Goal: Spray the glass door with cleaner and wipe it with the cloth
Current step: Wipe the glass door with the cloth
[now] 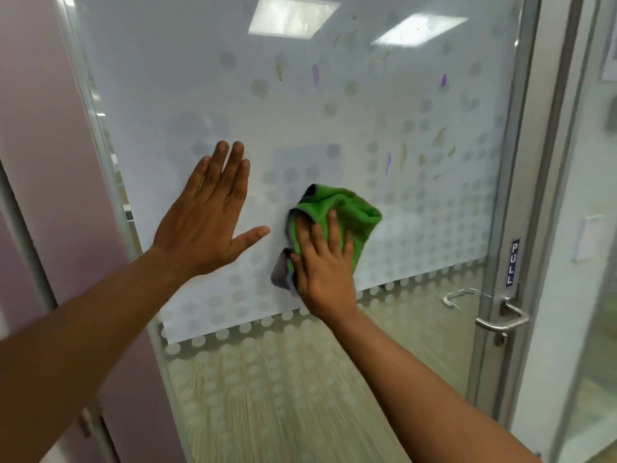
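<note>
The glass door (334, 105) fills the view, its upper part frosted white with a dot pattern and its lower part clear. My right hand (325, 269) presses a crumpled green cloth (347, 212) with a grey edge flat against the frosted glass near the middle. My left hand (208, 218) lies flat on the glass to the left of the cloth, fingers spread and holding nothing. No spray bottle is in view.
A metal lever handle (504, 317) and a blue PULL label (511, 264) sit on the door's right metal frame (521, 162). A pink wall panel (43, 128) stands to the left. Striped flooring (283, 396) shows through the clear lower glass.
</note>
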Motion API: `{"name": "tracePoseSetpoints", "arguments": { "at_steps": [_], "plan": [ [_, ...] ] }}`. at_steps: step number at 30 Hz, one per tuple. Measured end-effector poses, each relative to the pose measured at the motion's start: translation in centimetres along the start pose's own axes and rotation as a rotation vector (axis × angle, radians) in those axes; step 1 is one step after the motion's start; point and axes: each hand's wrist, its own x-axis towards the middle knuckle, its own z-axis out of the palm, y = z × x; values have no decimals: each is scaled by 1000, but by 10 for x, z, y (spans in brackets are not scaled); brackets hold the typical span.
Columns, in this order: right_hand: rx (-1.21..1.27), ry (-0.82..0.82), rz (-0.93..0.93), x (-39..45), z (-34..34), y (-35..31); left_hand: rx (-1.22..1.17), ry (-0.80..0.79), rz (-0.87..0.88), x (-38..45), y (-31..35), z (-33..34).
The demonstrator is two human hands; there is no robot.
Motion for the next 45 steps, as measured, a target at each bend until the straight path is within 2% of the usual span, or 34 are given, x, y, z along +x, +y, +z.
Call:
{"name": "tracePoseSetpoints", "arguments": {
  "at_steps": [3, 5, 10, 18, 21, 24, 27, 29, 32, 35, 41, 43, 45],
  "plan": [
    [39, 32, 293, 6, -5, 27, -21, -27, 126, 5, 24, 5],
    [95, 34, 366, 7, -4, 24, -61, -39, 217, 10, 48, 14],
    [69, -102, 124, -52, 8, 39, -80, -57, 303, 19, 97, 39],
    [-10, -119, 245, -45, -2, 123, -100, -87, 403, 29, 142, 67],
    [13, -97, 383, -41, -4, 146, -70, -88, 428, 28, 148, 73],
    [144, -27, 535, -48, -4, 160, -35, -89, 439, 28, 146, 74],
    [273, 68, 746, -74, 7, 165, 1, -100, 442, 28, 147, 74],
    [314, 50, 826, -100, 18, 156, 19, -94, 440, 28, 149, 75],
    [370, -3, 796, -128, 31, 134, 10, -97, 441, 29, 150, 74],
    [388, 17, 795, -130, 36, 128, -3, -110, 431, 30, 149, 72],
    [368, 72, 962, -91, 22, 161, -65, -118, 432, 32, 163, 77],
    [377, 82, 905, -83, 18, 162, -82, -103, 459, 35, 179, 82],
    [347, 65, 753, -89, 17, 156, -105, -92, 491, 41, 198, 87]
  ]
}}
